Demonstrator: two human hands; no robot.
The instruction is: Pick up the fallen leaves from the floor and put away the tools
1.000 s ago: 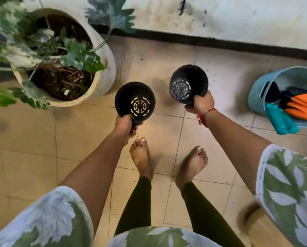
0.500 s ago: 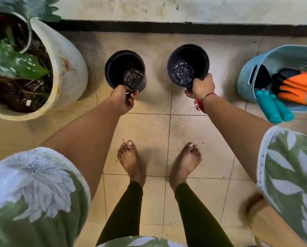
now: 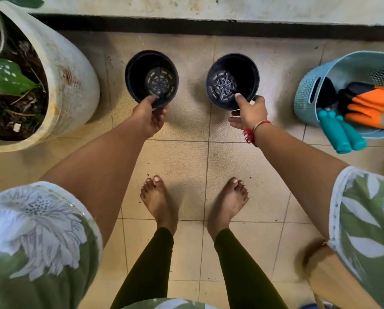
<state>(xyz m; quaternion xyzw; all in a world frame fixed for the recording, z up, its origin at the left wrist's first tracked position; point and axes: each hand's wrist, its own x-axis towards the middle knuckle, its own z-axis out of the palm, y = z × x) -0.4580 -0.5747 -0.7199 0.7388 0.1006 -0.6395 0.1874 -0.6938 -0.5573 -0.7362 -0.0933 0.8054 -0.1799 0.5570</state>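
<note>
Head view, looking down at tiled floor [image 3: 186,161]. Left hand [image 3: 149,118] clasping near rim of left black pot [image 3: 152,70]; right hand [image 3: 249,113] pinching near rim of right black pot [image 3: 232,70], one finger inside. Right: blue basket [image 3: 306,90] holding teal-handled tools [image 3: 340,136] and orange gloves [image 3: 371,105]. Left: white planter [image 3: 72,81].

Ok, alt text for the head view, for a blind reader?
The left hand holds the left black pot and the right hand the right black pot, both empty, by their rims. A white planter stands left, a blue basket right.
</note>
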